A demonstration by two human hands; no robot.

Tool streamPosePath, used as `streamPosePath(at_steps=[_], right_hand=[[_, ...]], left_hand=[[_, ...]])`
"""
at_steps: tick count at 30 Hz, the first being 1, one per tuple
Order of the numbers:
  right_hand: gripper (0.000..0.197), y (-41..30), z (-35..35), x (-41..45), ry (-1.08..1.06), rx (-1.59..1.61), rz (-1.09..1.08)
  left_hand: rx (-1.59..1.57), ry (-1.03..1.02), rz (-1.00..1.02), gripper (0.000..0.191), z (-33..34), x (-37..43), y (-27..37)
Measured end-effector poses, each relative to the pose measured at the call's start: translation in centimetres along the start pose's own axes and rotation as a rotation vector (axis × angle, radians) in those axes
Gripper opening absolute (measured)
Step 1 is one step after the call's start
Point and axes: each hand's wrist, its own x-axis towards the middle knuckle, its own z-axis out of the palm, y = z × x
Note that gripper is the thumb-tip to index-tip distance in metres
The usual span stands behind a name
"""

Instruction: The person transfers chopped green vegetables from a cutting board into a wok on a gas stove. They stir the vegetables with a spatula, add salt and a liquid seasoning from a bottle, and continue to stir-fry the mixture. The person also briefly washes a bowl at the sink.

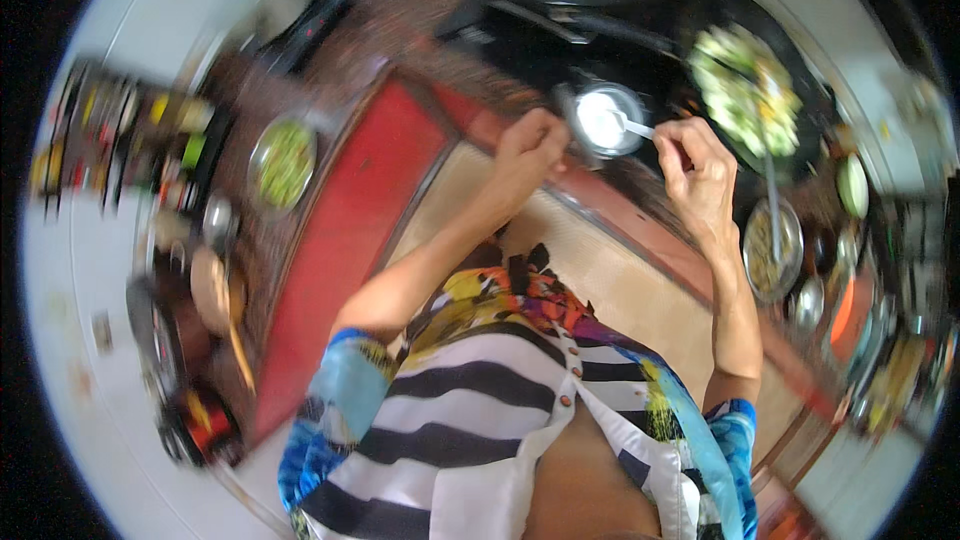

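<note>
My right hand (697, 172) pinches the handle of a small white spoon (636, 127). The spoon's other end reaches into a round, clear container (637, 101) that holds a white substance (600, 120). Just left of that container is my left hand (532, 142), its fingers curled in. Blur hides whether anything is between those fingers. Beyond my right hand, a dark wok (810, 157) holds pale green chopped vegetables (739, 90) with some yellow-orange bits. A metal utensil's handle (772, 195) slopes out of the wok, over a metal bowl (748, 270) of brownish food.
A black stovetop (517, 52) lies ahead. On the left counter are a bowl of green pieces (283, 165), a wooden spoon (238, 349) and a rack of bottles and packets (135, 135). A cut green vegetable (853, 186) and metal spoon (810, 304) lie right. Red cabinet fronts (337, 240) edge the counter.
</note>
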Motion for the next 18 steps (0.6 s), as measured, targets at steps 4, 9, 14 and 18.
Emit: streamPosePath(at_steps=[4,9,14,18], right_hand=[[0.013,-3.5,5.8,1.8,-0.074,0.078,-0.169],[0.040,-8.1,8.9,4.4,-0.205,0.220,-0.175],[0.023,-6.8,11.8,3.2,-0.293,0.185,-0.197],[0.021,-5.3,13.3,0.3,-0.286,0.193,0.053]], left_hand=[[-0.060,0.174,-0.067,0.017,-4.5,-3.0,1.4],[-0.305,0.465,-0.120,0.020,-12.9,-5.3,5.3],[-0.316,0.830,0.008,0.032,-25.3,-6.6,9.9],[-0.269,1.021,0.036,0.031,-41.3,-6.9,7.9]])
